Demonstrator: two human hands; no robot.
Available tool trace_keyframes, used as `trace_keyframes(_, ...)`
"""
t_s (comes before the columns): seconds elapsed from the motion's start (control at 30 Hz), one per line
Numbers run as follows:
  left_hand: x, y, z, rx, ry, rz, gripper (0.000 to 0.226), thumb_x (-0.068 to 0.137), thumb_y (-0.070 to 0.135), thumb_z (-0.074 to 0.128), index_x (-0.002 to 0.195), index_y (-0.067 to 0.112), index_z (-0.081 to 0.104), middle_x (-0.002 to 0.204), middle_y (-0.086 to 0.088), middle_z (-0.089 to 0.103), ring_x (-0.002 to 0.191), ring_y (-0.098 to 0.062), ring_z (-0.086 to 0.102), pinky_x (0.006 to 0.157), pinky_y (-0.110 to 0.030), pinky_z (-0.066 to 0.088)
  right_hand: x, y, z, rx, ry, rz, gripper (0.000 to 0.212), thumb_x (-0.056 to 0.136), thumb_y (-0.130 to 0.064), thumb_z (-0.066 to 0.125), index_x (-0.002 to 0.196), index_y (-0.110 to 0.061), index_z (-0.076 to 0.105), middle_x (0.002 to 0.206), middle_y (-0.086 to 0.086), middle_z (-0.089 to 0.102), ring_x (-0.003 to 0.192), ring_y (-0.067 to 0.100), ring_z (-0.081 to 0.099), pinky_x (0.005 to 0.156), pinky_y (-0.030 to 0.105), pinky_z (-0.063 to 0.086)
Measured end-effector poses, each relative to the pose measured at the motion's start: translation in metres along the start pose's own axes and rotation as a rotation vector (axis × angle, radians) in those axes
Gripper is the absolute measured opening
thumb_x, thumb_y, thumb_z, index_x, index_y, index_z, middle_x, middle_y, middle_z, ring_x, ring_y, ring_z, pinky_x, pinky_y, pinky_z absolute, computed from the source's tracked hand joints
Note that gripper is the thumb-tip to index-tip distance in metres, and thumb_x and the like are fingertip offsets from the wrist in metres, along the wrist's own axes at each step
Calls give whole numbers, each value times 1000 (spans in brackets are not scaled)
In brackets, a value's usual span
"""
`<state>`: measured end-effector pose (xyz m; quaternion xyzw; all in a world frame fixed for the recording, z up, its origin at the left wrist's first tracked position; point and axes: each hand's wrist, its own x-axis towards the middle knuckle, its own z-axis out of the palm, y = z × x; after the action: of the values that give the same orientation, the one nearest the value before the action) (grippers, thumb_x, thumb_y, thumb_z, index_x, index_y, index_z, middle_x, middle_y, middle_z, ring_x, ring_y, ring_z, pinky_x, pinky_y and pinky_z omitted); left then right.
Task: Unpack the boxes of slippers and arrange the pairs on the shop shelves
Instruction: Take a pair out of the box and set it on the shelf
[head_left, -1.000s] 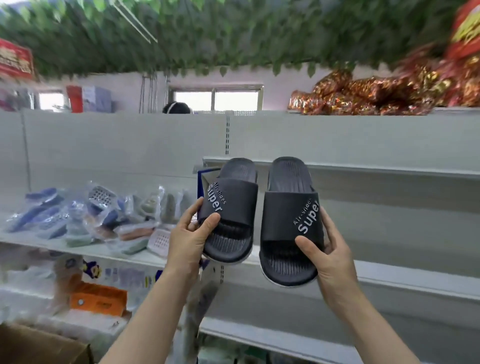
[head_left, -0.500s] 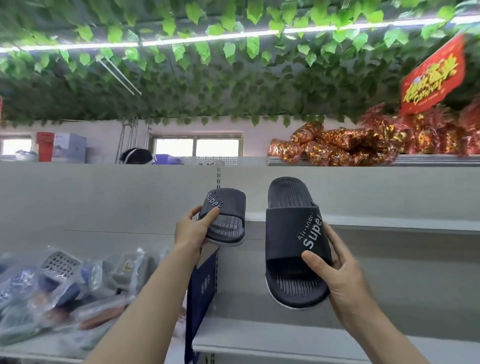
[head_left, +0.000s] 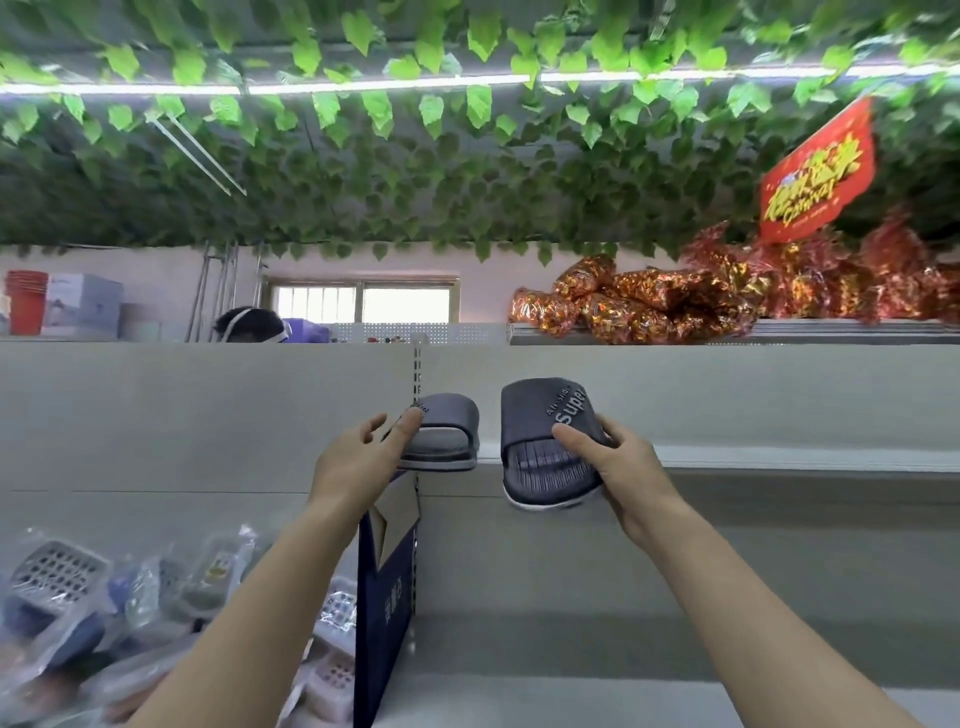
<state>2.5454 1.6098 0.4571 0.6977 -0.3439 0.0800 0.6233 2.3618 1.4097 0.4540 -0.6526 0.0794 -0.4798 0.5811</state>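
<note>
At the centre of the frame, a dark slipper (head_left: 445, 432) is laid flat on the edge of a grey shelf (head_left: 753, 458), touched at its strap by the thumb of the left hand (head_left: 358, 465), whose fingers are spread and relaxed. Just to its right, a second slipper (head_left: 548, 441) is held tilted over the shelf edge, pinched by the right hand (head_left: 618, 462), thumb on the strap. Bagged goods (head_left: 78, 613) are seen at lower left.
</note>
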Motion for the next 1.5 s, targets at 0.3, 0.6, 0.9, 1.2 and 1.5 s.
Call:
trace_keyframes(0.3,-28,3,-1,291,-30,306,81,82,66,59,151,28,40,152,-1,42,140,-19,39,116,-36,32,61,-12,9,-644,50,157,80,67,-71,76,95,4,71,98,14,72,96,34,67,82,36,52)
trace_keyframes(0.6,-22,-8,14,404,-11,333,101,67,86,41,153,32,37,158,-5,33,144,-25,30,116,-39,30,-10,-5,28,-993,18,-285,84,82,-79,53,143,-22,53,143,-1,55,132,19,48,107,36,41)
trace_keyframes(0.9,27,-31,36,425,-25,307,97,68,87,46,149,34,42,156,-8,38,143,-26,35,112,-45,39,27,24,45,-1226,-28,-296,99,78,-84,48,153,-20,39,159,2,39,145,21,36,118,36,32)
trace_keyframes(1.2,72,-59,55,544,-47,317,88,76,87,39,148,38,40,158,-5,33,144,-25,34,109,-45,43,51,42,58,-1374,-26,-318,98,79,-85,30,154,-22,37,157,-2,41,140,20,41,108,35,40)
trace_keyframes(1.5,71,-47,53,599,-103,247,81,84,78,45,151,34,34,161,-8,26,145,-30,32,112,-48,39,56,37,61,-1418,-97,-216,87,91,-77,35,157,-21,27,163,1,29,147,23,30,111,42,38)
